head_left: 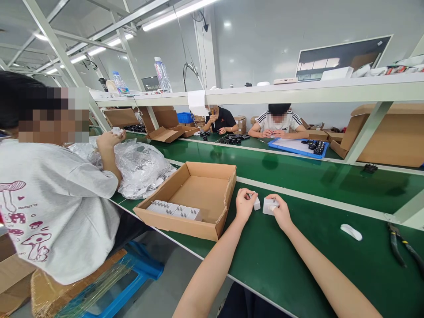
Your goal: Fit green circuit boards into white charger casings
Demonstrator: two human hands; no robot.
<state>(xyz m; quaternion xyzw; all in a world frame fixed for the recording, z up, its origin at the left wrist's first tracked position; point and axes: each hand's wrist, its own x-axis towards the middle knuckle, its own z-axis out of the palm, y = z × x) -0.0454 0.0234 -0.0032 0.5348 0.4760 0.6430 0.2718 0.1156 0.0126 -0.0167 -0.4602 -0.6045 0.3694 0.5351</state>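
Observation:
My left hand (244, 204) is closed on a small white block (256, 203), just right of the cardboard box. A short gap away, my right hand (281, 212) grips another white block (269, 206) by its right side. Both blocks are over the green table (258, 260). The open cardboard box (185, 225) holds rows of white pieces with metal prongs (174, 210) along its near side; the rest of its bottom is bare cardboard.
A curved white piece (351, 232) and black-handled pliers (399, 247) lie to the right. At left a person (59, 198) sits beside clear plastic bags (142, 168). Two people work across the table near a blue tray (298, 148). A shelf (248, 95) spans above.

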